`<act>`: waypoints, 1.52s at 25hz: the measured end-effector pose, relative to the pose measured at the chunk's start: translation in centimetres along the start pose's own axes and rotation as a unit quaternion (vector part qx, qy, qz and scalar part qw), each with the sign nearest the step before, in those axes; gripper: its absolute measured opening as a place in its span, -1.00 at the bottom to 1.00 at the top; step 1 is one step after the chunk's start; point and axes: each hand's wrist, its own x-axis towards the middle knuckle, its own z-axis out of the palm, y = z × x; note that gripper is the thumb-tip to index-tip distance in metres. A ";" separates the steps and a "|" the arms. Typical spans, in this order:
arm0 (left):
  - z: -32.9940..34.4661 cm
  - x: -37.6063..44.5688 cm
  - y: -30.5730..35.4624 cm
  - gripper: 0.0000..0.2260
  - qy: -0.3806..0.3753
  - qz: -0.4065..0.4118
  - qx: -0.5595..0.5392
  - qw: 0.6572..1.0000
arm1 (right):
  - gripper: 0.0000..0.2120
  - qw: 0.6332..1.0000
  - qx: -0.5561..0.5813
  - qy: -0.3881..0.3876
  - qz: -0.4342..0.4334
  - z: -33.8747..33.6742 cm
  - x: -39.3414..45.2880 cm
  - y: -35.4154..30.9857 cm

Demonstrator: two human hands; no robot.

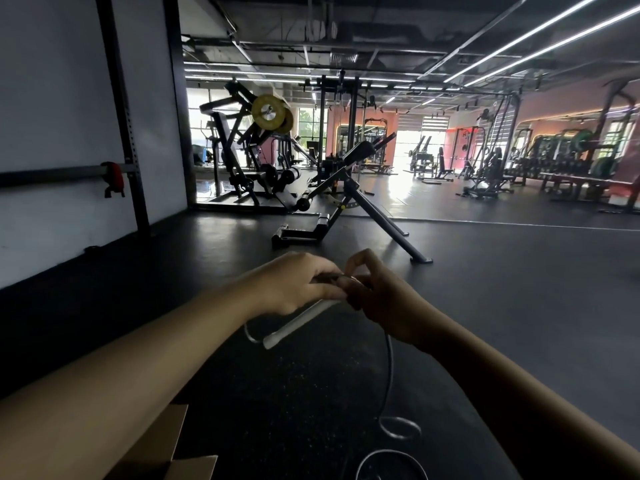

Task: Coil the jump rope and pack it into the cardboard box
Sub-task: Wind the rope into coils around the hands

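Both hands meet over the dark floor (485, 306): the left hand (294, 284) has its grip closed around the jump rope's white handle (298, 323), the right hand (377, 299) pinches the cord (390, 368), which trails down into loops beside the cardboard box (166, 441).

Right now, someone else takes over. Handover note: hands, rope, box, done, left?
Left hand: closed on the white handle of the jump rope.
Right hand: pinching the rope at the handle's top end, beside the left hand.
Rope cord: hangs from the right hand to the floor, with loose loops lying there.
Cardboard box: open flaps at lower left, below the left forearm.
Done: handle gathered.
Left: coil the cord, pack it in the box.
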 end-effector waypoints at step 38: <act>-0.4 -0.6 -0.4 -0.68 0.322 -0.206 -0.510 0.771 | -0.67 0.995 0.034 0.029 0.084 -1.3 -0.6 -3.4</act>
